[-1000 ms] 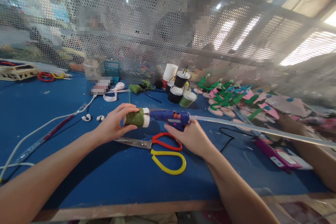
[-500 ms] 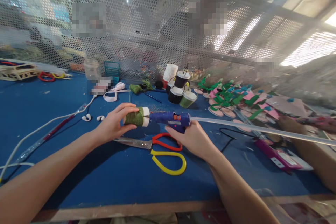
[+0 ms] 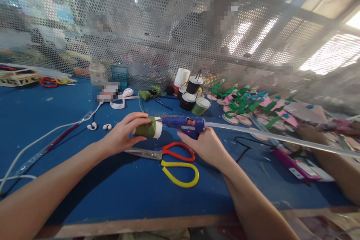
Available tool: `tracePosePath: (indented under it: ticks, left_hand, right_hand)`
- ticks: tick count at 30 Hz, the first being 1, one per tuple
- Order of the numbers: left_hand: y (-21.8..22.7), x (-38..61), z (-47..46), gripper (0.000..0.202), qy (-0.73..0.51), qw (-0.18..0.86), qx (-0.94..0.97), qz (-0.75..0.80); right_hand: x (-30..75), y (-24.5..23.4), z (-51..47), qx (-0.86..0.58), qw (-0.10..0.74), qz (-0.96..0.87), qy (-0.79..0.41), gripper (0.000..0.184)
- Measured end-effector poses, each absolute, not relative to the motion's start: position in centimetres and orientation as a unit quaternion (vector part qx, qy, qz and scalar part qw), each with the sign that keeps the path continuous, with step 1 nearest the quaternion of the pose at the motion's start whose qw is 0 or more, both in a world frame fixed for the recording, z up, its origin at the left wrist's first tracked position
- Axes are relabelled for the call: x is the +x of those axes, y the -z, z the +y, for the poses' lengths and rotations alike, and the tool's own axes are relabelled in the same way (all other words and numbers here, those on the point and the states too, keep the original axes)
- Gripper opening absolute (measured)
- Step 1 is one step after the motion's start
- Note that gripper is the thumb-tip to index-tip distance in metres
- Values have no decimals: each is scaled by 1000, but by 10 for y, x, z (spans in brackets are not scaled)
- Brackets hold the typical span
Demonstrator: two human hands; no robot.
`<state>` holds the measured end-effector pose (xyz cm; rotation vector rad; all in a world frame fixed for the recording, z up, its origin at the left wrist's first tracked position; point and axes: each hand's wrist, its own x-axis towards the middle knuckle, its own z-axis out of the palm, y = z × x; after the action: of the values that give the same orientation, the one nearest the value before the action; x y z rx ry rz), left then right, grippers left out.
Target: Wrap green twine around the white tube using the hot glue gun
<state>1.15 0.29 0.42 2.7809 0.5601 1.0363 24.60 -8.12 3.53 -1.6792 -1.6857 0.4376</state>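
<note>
My left hand [image 3: 125, 132] grips a paper cup [image 3: 158, 127] lying on its side in the air, its wall wrapped in green yarn [image 3: 146, 129] except for a white band at the right end. In my right hand [image 3: 204, 143] is a blue glue gun [image 3: 184, 124] with a long clear glue stick [image 3: 267, 137] running out of its back. The gun's nozzle points left and meets the cup near the edge of the yarn. Scissors [image 3: 180, 185] with one red and one yellow handle lie below on the blue table [image 3: 112, 191].
Small yarn-wrapped cups [image 3: 188, 102] stand at the back beside a stack of white cups [image 3: 182, 78] and a green yarn ball [image 3: 144, 95]. Green and pink crafts [image 3: 242, 108] cover the right rear. Another person's arm [image 3: 332, 157] rests near a purple power strip [image 3: 295, 165].
The cup has turned and tilted slightly in my left hand, its white end shifting right. The glue gun's nozzle has risen a little along the cup.
</note>
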Motion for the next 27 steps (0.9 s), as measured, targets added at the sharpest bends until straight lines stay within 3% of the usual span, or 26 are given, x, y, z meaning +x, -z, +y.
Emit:
tracePosePath:
  ticks: [27]
  left_hand:
    - [-5,12,2,38,-336,66,922,179]
  right_hand:
    - [246,-31,-76,-637,373,-655,-162,21]
